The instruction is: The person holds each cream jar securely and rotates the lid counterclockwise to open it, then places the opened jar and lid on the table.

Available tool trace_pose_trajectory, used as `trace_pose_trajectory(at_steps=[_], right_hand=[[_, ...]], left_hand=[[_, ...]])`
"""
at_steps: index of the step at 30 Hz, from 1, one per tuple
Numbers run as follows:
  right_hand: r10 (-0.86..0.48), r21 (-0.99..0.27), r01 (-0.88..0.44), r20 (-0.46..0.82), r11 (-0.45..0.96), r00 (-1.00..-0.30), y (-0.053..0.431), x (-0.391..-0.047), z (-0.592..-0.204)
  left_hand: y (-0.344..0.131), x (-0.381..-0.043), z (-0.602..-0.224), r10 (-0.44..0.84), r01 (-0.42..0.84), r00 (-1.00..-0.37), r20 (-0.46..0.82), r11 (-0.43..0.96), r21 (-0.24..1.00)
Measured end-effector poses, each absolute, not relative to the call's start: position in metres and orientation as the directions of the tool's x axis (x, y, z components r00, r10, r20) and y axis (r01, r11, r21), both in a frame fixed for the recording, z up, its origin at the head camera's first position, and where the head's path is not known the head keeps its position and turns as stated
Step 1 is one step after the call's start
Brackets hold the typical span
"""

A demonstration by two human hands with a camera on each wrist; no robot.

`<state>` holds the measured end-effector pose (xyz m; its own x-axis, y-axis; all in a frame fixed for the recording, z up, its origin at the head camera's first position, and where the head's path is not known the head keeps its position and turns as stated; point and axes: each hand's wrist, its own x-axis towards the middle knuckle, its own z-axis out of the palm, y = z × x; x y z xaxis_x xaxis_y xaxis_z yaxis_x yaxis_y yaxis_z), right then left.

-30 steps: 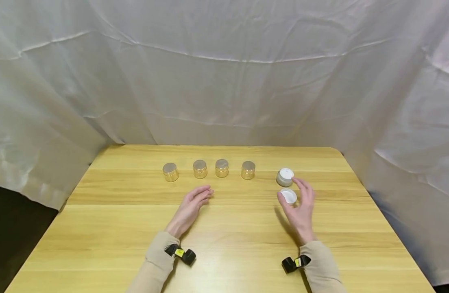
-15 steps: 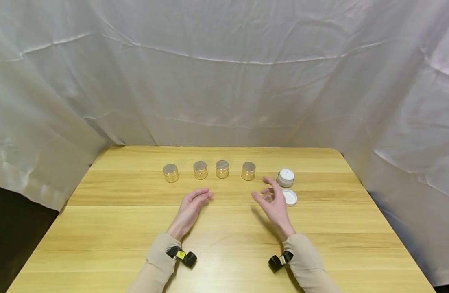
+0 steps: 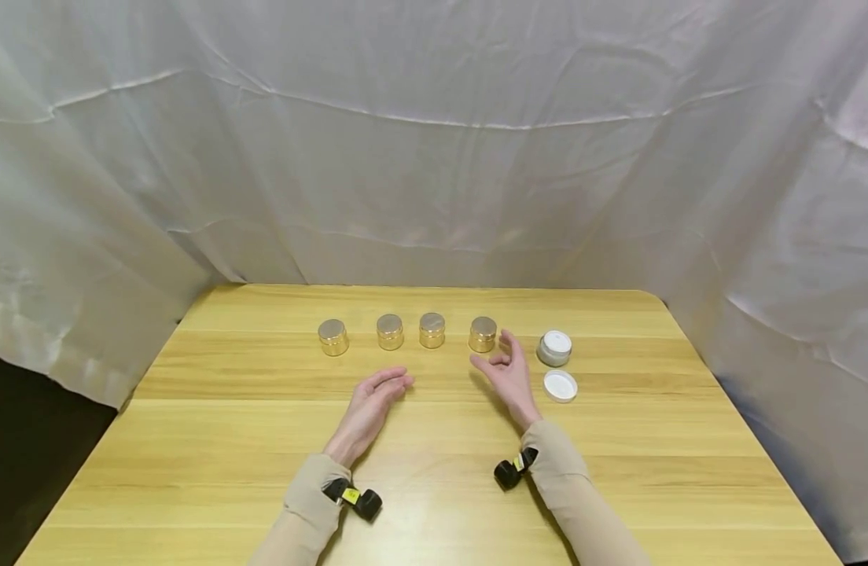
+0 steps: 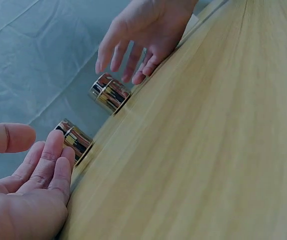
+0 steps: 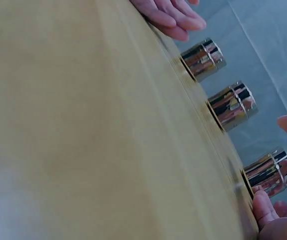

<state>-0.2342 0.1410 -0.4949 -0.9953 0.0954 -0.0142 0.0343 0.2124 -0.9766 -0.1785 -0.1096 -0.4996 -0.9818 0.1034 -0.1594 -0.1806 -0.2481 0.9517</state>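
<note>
My right hand [image 3: 508, 377] reaches toward the rightmost gold jar [image 3: 483, 335], thumb and fingers spread apart at its near right side. In the right wrist view that shiny jar [image 5: 270, 172] stands between my thumb and my lower fingers, not gripped. My left hand [image 3: 369, 409] lies on its side, low over the table, fingers loosely bent and holding nothing. It is in front of two gold jars [image 3: 432, 331] near the middle. To the right of my right hand are a white-topped jar [image 3: 555, 348] without its outer lid and an upturned white-lined lid [image 3: 560, 386].
Another gold jar [image 3: 389, 332] and the leftmost gold jar [image 3: 332, 337] continue the row along the back of the wooden table [image 3: 434, 503]. A pale curtain [image 3: 434, 157] hangs behind the table's far edge and along its sides.
My right hand has left the upturned lid and moved leftward to the rightmost gold jar. The lid stays in front of the white-topped jar. My left hand has hardly moved.
</note>
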Motion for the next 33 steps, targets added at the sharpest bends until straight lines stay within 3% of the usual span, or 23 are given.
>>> trace_pose_trajectory(at_steps=[6,14,26,33], right_hand=[[0.110,-0.972,0.023,0.003,0.233,-0.994,0.140,-0.251,-0.499],[0.101,-0.929,-0.054,0.097,0.367,-0.990,0.139,-0.264,-0.499],[0.062,-0.911,-0.033,0.064,0.412,-0.996,0.142,-0.274,-0.499],[0.068,-0.868,-0.059,0.106,0.493,-0.992,0.140,-0.276,-0.500]], left_hand=[[-0.109,-0.178,-0.499,0.098,-0.178,-0.983,-0.157,-0.255,0.950],[-0.110,-0.177,-0.499,0.099,-0.173,-0.983,-0.154,-0.231,0.957],[-0.108,-0.177,-0.500,0.089,-0.177,-0.983,-0.159,-0.244,0.954],[-0.108,-0.178,-0.500,0.087,-0.169,-0.984,-0.153,-0.233,0.958]])
